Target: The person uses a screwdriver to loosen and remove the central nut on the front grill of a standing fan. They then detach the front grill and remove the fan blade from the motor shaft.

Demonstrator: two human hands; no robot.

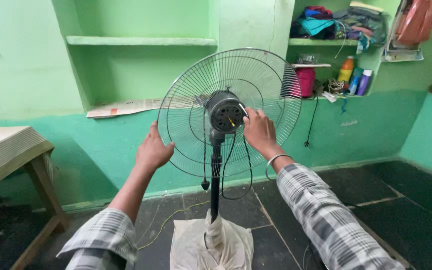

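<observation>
A wooden table (6, 150) stands at nine o'clock, its corner leg near the left elbow. The pedestal fan (216, 165) stands at the centre of the view on the dark stone floor (386, 200), its base wrapped in a pale plastic bag (211, 245) at six o'clock. The left hand (152, 150) rests on the wire guard (186, 80) at its eight o'clock rim, fingers curled over the outer ring, grip closed on the wire. The right hand (260, 131) is at the motor housing (224, 112), fingertips touching its three o'clock side; whether that grip pinches anything cannot be told. Judgement: the guard is thin wire, light and springy, liable to bend if squeezed or pulled at one point; the firmer holds are the housing and the black pole beneath it. The bagged base may slide on stone, and the head looks top-heavy, so tipping is a risk. A loose black cord (248, 175) loops down at five o'clock from the housing and could snag a wrist. Open room: clear floor lies to four o'clock; the green wall (371, 125) stands close behind the guard, with shelves of bottles (353, 75) at two o'clock and a hanging cable (310, 120) just beside the guard's right edge.
</observation>
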